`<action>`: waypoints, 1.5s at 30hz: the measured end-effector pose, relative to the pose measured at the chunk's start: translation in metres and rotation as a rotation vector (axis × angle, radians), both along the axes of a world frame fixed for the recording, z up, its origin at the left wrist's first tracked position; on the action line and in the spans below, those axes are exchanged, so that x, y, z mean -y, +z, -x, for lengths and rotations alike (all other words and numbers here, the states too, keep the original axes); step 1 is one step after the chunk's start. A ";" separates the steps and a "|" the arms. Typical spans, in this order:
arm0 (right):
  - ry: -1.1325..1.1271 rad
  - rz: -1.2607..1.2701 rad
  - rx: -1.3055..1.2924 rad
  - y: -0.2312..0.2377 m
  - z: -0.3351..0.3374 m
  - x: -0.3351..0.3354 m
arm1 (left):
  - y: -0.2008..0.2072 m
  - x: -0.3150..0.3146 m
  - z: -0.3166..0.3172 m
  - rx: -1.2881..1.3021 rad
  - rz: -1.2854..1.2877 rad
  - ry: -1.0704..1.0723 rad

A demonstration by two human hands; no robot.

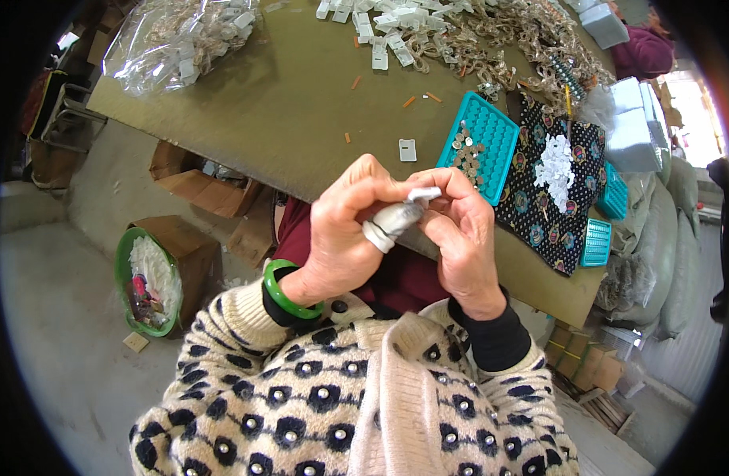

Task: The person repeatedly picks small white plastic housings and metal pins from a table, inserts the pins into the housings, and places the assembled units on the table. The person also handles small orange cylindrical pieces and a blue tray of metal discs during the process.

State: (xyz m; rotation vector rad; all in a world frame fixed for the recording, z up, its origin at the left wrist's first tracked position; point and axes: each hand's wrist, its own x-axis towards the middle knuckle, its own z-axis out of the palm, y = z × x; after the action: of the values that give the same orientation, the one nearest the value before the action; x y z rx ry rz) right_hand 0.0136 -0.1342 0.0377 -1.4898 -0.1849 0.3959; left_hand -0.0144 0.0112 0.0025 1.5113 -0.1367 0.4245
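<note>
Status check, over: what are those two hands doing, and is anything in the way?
Left hand and right hand: both pinching a small white piece. Piece partly hidden. Teal tray just beyond right hand, apparently not blocking.

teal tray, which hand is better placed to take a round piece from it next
Probably the right hand: it is close to the near edge of the teal tray. The left hand is farther left. Both are at a small white piece, so the right would need to come away first.
</note>
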 end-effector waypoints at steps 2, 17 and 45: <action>-0.049 0.239 0.389 -0.001 -0.015 0.007 | 0.001 0.002 -0.001 -0.136 0.451 -0.114; 0.023 0.955 0.911 -0.030 -0.106 0.037 | 0.017 -0.004 -0.012 -0.590 0.664 -0.267; 0.012 0.661 0.686 -0.007 -0.107 0.069 | 0.000 0.006 -0.028 -0.594 0.762 -0.312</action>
State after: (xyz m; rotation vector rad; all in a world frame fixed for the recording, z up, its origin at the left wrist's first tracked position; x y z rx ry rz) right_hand 0.1210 -0.2033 0.0305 -2.2429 -0.6519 -0.0830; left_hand 0.0133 0.0051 0.0022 0.7874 0.2367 -0.2257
